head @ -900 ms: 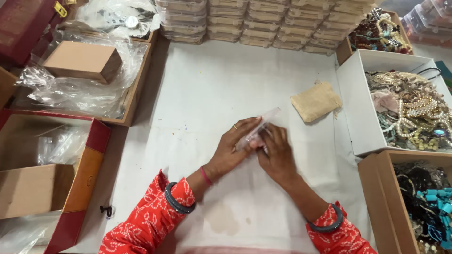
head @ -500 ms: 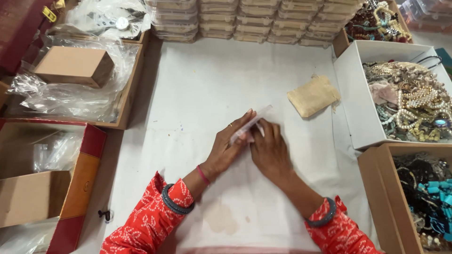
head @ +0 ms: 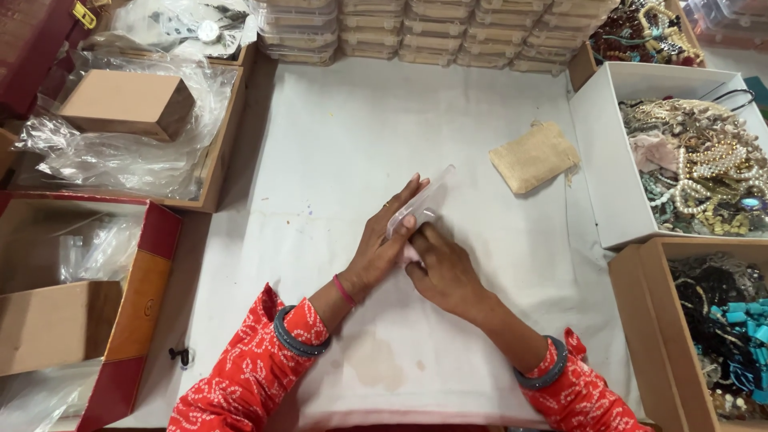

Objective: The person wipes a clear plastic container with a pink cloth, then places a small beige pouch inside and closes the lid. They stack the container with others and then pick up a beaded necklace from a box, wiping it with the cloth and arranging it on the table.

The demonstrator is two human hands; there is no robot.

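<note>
A small clear plastic pouch (head: 418,205) (tilted, see-through) pinched above the white table.

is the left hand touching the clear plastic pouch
Touching. The head view shows the left hand with its fingers lying flat along the clear plastic pouch, with no gap; the right hand meets it from below.

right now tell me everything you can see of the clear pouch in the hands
The pouch is a small, flat sleeve of clear plastic, long and narrow, slanting up to the right over the white table cover. The left hand holds its lower end with fingers laid along it; the right hand meets it from below. Something pale pink shows at its bottom end, too hidden to name.
</note>
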